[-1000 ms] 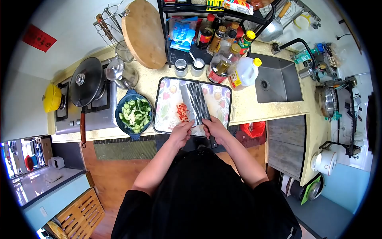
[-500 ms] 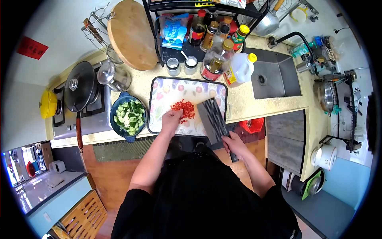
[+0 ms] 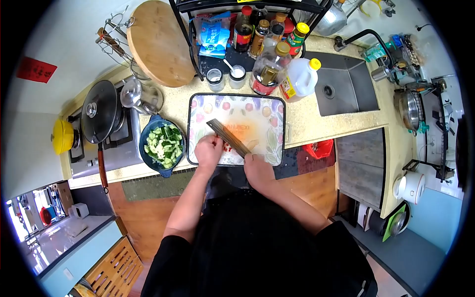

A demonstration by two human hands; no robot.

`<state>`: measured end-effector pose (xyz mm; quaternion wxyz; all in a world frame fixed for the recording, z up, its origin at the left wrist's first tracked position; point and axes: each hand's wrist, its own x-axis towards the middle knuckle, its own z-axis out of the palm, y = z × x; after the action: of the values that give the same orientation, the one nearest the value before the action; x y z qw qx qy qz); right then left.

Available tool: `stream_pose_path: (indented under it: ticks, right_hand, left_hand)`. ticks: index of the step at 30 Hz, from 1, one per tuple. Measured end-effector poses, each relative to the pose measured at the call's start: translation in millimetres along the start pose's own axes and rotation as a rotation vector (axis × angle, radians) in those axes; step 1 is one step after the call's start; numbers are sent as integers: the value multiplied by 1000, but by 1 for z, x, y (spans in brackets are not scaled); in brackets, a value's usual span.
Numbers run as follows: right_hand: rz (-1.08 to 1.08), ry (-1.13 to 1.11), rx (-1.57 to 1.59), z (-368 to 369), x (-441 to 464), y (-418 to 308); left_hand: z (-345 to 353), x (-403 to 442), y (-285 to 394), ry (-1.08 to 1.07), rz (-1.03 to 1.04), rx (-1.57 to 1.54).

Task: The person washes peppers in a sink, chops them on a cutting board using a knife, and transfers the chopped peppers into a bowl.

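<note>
My right hand [image 3: 260,172] grips a cleaver [image 3: 228,137], its blade slanting up to the left over the patterned cutting board [image 3: 267,104]. On the blade's left side my left hand [image 3: 209,151] is closed, its curled fingers close to the steel; what they hold, if anything, is hidden. A few bits of chopped red chili [image 3: 227,147] show between the left hand and the blade, and the other pieces are out of sight. An orange-red stain marks the board above the cleaver.
Left of the board stands a blue bowl [image 3: 156,119] of cut cucumber [image 3: 166,141] with pale minced bits on top. Behind the board are two small jars [image 3: 214,81], a large bottle [image 3: 271,69] and a white jug [image 3: 301,79]. A lidded pan [image 3: 100,111] sits on the stove; a sink [image 3: 346,86] lies right.
The cleaver has moved left from the board's right edge and now slants beside my left hand. The spread-out chili pile is mostly hidden or gathered. My left hand has shifted slightly left.
</note>
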<state>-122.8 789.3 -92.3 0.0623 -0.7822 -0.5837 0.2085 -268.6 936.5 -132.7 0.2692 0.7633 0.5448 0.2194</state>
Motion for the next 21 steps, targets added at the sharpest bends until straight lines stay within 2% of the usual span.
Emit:
stream_pose_path:
  ticks: [1, 5, 7, 9, 12, 17, 21]
  right_hand:
    - [6, 8, -1, 0, -1, -1]
    - [217, 58, 408, -23, -5, 36]
    - [360, -20, 950, -11, -14, 69]
    - [418, 7, 1202, -5, -27, 81]
    - [483, 1, 1352, 16, -41, 83]
    - [504, 66, 1343, 56, -27, 35]
    - [496, 63, 1312, 54, -7, -8]
  left_hand:
    - [-1, -1, -4, -16, 8, 12]
    - [-5, -4, -13, -73, 102, 56]
    - [-3, -1, -9, -33, 251, -32]
    - [1, 3, -7, -34, 345, -55]
    - [13, 8, -10, -141, 351, -12]
    - [31, 7, -8, -178, 354, -20]
    - [37, 7, -6, -169, 347, -56]
